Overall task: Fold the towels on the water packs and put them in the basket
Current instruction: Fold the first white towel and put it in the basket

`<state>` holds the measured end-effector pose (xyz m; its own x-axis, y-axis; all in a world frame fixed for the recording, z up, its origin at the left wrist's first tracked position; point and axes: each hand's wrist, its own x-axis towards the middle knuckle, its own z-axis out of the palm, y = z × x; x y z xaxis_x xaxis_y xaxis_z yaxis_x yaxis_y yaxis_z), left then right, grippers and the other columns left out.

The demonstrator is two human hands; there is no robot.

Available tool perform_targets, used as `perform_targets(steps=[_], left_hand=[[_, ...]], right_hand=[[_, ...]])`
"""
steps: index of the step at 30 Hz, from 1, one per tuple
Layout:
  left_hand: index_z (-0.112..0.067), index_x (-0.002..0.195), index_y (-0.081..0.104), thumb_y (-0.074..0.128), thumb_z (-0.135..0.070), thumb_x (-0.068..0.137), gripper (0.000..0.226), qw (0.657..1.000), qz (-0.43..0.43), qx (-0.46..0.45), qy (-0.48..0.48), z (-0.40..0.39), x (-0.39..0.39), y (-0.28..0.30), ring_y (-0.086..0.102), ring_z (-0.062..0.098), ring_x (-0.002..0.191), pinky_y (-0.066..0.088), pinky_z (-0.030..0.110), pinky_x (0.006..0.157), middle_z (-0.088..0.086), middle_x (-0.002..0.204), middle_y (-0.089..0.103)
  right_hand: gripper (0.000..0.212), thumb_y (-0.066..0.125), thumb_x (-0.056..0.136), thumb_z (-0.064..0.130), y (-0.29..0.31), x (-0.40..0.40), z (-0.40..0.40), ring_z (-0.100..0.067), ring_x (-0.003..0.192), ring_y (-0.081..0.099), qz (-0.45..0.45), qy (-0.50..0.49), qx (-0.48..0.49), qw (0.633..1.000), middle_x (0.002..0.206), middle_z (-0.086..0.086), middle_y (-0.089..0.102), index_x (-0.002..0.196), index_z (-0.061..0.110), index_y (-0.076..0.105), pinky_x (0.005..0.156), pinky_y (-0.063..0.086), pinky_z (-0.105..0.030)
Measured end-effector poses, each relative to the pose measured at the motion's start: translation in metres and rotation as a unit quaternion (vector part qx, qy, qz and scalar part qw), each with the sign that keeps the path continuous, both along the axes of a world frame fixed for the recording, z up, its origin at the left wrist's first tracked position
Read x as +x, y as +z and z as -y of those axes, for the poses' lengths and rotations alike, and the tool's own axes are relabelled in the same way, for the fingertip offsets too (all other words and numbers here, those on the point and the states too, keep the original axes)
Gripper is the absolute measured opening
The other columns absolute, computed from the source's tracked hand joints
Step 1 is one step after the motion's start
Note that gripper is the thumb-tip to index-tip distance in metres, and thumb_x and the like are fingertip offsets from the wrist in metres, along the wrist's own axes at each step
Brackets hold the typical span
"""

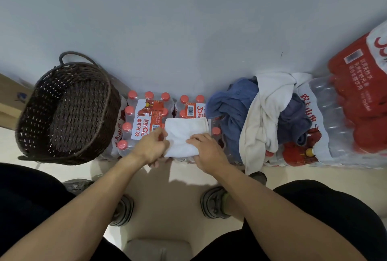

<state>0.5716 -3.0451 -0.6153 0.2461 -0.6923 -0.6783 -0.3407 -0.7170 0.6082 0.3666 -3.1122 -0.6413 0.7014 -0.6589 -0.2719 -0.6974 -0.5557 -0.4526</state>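
Note:
A small white towel [184,133], folded into a rectangle, lies on the shrink-wrapped water packs [146,114] with red caps. My left hand [151,147] grips its left edge, fingers curled under the cloth. My right hand [206,151] rests on its near right part, fingers pressing down on it. A dark woven basket [62,109] with a handle stands to the left, with nothing visible inside. A heap of unfolded towels, blue [228,105], white [263,114] and purple-grey [295,118], sits on the packs to the right.
A grey wall runs right behind the packs. More water packs [326,126] and a red-wrapped pack [360,93] stand at the right. A cardboard box [10,97] sits behind the basket. My shoes [213,202] and knees are on the pale floor below.

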Motion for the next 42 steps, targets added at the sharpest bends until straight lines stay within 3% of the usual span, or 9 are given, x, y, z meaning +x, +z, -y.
perform_targets(steps=[3, 5, 11, 16, 18, 27, 34, 38, 42], left_hand=[[-0.024, 0.128, 0.040, 0.054, -0.052, 0.064, 0.072, 0.957, 0.217, -0.076, -0.178, 0.005, 0.009, 0.006, 0.058, 0.026, 0.095, 0.046, 0.035, 0.076, 0.000, 0.102, 0.055], [-0.023, 0.136, 0.042, 0.062, -0.064, 0.060, 0.089, 0.931, 0.202, -0.144, -0.268, 0.008, 0.003, 0.008, 0.049, 0.022, 0.117, 0.044, 0.038, 0.096, 0.000, 0.125, 0.051], [-0.022, 0.112, 0.060, 0.075, -0.029, 0.080, 0.036, 0.952, 0.181, -0.164, -0.186, 0.007, -0.007, -0.011, 0.065, 0.026, 0.092, 0.051, 0.033, 0.077, 0.004, 0.101, 0.069], [-0.018, 0.101, 0.061, 0.079, -0.036, 0.079, 0.034, 0.984, 0.084, -0.157, 0.027, 0.008, 0.004, -0.019, 0.062, 0.014, 0.084, 0.048, 0.026, 0.070, -0.005, 0.093, 0.066], [-0.017, 0.103, 0.060, 0.074, -0.043, 0.082, 0.036, 0.981, 0.101, -0.153, 0.062, 0.007, 0.003, -0.022, 0.062, 0.013, 0.080, 0.046, 0.024, 0.065, -0.006, 0.090, 0.065], [-0.002, 0.110, 0.059, 0.048, -0.046, 0.098, 0.046, 0.981, 0.174, -0.076, 0.027, 0.010, -0.003, -0.030, 0.063, 0.033, 0.087, 0.052, 0.038, 0.076, 0.015, 0.099, 0.068], [-0.004, 0.102, 0.061, 0.038, -0.057, 0.096, 0.059, 0.979, 0.202, 0.020, -0.014, 0.005, -0.004, -0.022, 0.068, 0.035, 0.080, 0.057, 0.039, 0.075, 0.018, 0.094, 0.070], [-0.006, 0.103, 0.055, 0.035, -0.068, 0.093, 0.067, 0.988, -0.014, 0.142, 0.053, 0.002, -0.003, -0.007, 0.071, 0.034, 0.060, 0.058, 0.036, 0.052, 0.021, 0.085, 0.070], [-0.005, 0.122, 0.050, 0.055, -0.049, 0.095, 0.052, 0.963, -0.186, 0.105, 0.162, 0.007, -0.006, 0.002, 0.073, 0.037, 0.074, 0.062, 0.046, 0.066, 0.024, 0.100, 0.070]], right_hand=[[0.048, 0.057, 0.085, 0.010, 0.008, 0.002, 0.008, -0.027, 0.119, 0.050, 0.034, -0.017, 0.030, 0.999, 0.130, -0.006, 0.059, 0.133, 0.014, 0.057, 0.101, 0.042, -0.042], [0.049, 0.058, 0.085, 0.012, 0.014, 0.005, 0.013, -0.029, 0.112, 0.055, 0.044, -0.036, 0.061, 0.997, 0.125, -0.010, 0.061, 0.134, 0.015, 0.052, 0.096, 0.046, -0.044], [0.056, 0.079, 0.075, 0.023, 0.017, 0.002, 0.016, -0.018, 0.095, 0.062, 0.113, -0.174, 0.188, 0.960, 0.107, -0.001, 0.063, 0.123, 0.023, 0.049, 0.082, 0.051, -0.027], [0.050, 0.081, 0.074, 0.018, 0.009, 0.003, 0.016, -0.015, 0.097, 0.061, 0.125, -0.230, 0.192, 0.946, 0.107, 0.003, 0.063, 0.119, 0.012, 0.058, 0.077, 0.050, -0.018], [0.050, 0.081, 0.077, 0.018, 0.005, 0.004, 0.020, -0.020, 0.102, 0.065, 0.156, -0.284, 0.245, 0.914, 0.111, 0.000, 0.067, 0.120, 0.010, 0.058, 0.083, 0.056, -0.030], [0.042, 0.045, 0.100, 0.043, -0.004, 0.015, 0.017, -0.023, 0.108, 0.058, 0.092, -0.304, 0.193, 0.928, 0.122, -0.006, 0.062, 0.131, 0.015, 0.053, 0.083, 0.043, -0.031], [0.052, 0.029, 0.102, 0.053, -0.010, 0.021, 0.016, -0.031, 0.125, 0.045, -0.041, -0.281, 0.145, 0.948, 0.140, -0.012, 0.042, 0.144, 0.025, 0.036, 0.103, 0.041, -0.044], [0.047, 0.039, 0.101, 0.048, -0.009, 0.022, 0.016, -0.030, 0.117, 0.051, -0.014, -0.317, 0.165, 0.934, 0.132, -0.010, 0.051, 0.139, 0.021, 0.044, 0.098, 0.045, -0.042], [0.038, 0.052, 0.099, 0.039, -0.004, 0.019, 0.015, -0.020, 0.101, 0.055, 0.079, -0.366, 0.221, 0.901, 0.120, -0.004, 0.061, 0.129, 0.016, 0.055, 0.087, 0.046, -0.033]])
